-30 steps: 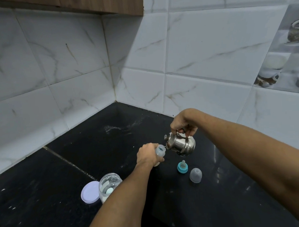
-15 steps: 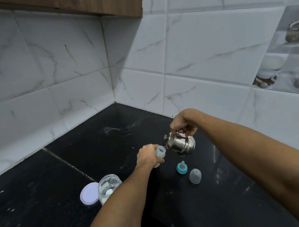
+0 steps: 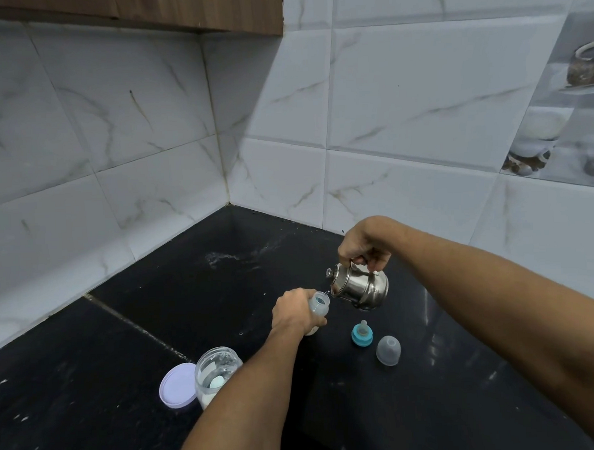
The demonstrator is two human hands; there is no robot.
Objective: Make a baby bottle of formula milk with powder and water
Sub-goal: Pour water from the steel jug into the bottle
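Note:
My left hand (image 3: 294, 313) grips a small clear baby bottle (image 3: 318, 305), held open-mouthed and tilted toward the right above the black counter. My right hand (image 3: 364, 244) holds a small steel kettle (image 3: 359, 285) by its top handle, tipped left so its spout sits at the bottle's mouth. A teal ring with the teat (image 3: 361, 334) lies on the counter just right of the bottle, and a clear dome cap (image 3: 388, 350) lies beside it. An open clear jar of white powder (image 3: 215, 373) with a pale scoop inside stands at the lower left, partly behind my left forearm.
The jar's lilac lid (image 3: 176, 386) lies flat left of the jar. The black stone counter (image 3: 156, 299) meets marble-tiled walls in a corner behind. A pale smear (image 3: 222, 257) marks the counter near the corner. A wooden cabinet (image 3: 177, 9) hangs above.
Almost nothing has moved. Both hands hold the same pose, the kettle tipped at the bottle's mouth; the view shifted slightly.

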